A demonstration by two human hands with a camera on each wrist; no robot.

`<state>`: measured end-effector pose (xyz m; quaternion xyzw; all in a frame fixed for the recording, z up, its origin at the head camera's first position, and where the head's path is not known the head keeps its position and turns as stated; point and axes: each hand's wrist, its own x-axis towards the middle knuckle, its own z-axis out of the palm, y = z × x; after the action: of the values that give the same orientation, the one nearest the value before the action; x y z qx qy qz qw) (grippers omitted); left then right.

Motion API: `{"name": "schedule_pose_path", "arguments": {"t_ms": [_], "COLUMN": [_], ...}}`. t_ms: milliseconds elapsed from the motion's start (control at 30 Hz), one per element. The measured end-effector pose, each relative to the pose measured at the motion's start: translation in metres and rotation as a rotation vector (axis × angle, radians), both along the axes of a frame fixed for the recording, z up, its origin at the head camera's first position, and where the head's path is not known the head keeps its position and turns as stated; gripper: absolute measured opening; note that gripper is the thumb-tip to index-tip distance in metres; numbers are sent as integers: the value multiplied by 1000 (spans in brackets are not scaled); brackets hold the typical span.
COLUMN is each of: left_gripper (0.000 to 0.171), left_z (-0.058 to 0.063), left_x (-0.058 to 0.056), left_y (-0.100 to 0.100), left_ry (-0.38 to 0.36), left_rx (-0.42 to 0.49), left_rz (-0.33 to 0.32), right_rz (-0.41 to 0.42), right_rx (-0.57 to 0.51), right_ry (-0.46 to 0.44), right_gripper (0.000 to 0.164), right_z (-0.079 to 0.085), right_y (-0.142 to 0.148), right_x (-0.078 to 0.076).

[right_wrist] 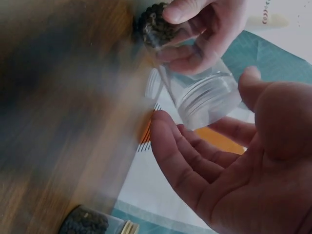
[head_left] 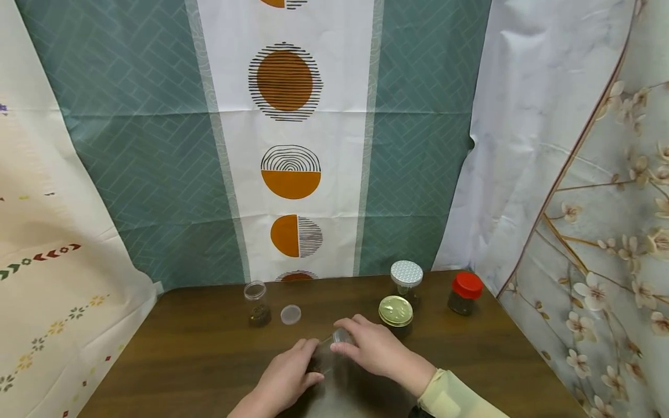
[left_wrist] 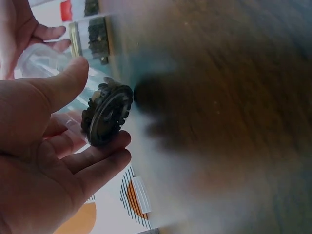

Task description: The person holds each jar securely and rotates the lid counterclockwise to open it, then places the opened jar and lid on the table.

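My left hand [head_left: 286, 374] grips a clear plastic jar [right_wrist: 195, 83] with its thumb on one side and fingers curled round the other. The jar lies tilted, its base low near the table and its mouth end toward my right hand. Dark, lumpy pieces [left_wrist: 105, 109] gather at the base. My right hand [head_left: 372, 347] hovers around the ridged mouth end, thumb on one side and fingers loosely bent on the other, with a visible gap at the index fingertip. Whether a translucent lid covers that end I cannot tell.
On the brown table [head_left: 198, 342], a clear jar [head_left: 256, 303] with dark contents stands back left beside a loose translucent lid [head_left: 290, 314]. At the right stand a gold-lidded jar [head_left: 395, 312], a jar with a patterned white lid [head_left: 406, 274] and a red-lidded jar [head_left: 465, 293].
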<state>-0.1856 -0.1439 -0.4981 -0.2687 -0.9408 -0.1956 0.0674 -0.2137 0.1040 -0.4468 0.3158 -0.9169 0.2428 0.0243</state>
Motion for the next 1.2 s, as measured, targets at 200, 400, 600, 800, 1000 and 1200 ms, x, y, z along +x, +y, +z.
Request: {"name": "schedule_pose_path", "arguments": {"t_ms": [200, 400, 600, 800, 1000, 1200], "left_gripper": [59, 57, 57, 57, 53, 55], "left_z": [5, 4, 2, 0, 0, -1], "left_x": [4, 6, 3, 2, 0, 1], "left_y": [0, 1, 4, 5, 5, 4], "left_ry": [7, 5, 32, 36, 50, 66], "left_rx": [-14, 0, -14, -13, 3, 9], "left_rz": [-17, -23, -21, -17, -26, -28], "right_rz": [34, 111, 43, 21, 73, 116], "right_rx": [-5, -54, -16, 17, -19, -43], "right_ry": [34, 8, -28, -30, -3, -8], "right_gripper": [42, 44, 55, 46, 40, 40], "right_z": [3, 2, 2, 1, 3, 3], "right_y": [3, 10, 11, 10, 14, 16], "right_x": [5, 3, 2, -2, -2, -2]}}
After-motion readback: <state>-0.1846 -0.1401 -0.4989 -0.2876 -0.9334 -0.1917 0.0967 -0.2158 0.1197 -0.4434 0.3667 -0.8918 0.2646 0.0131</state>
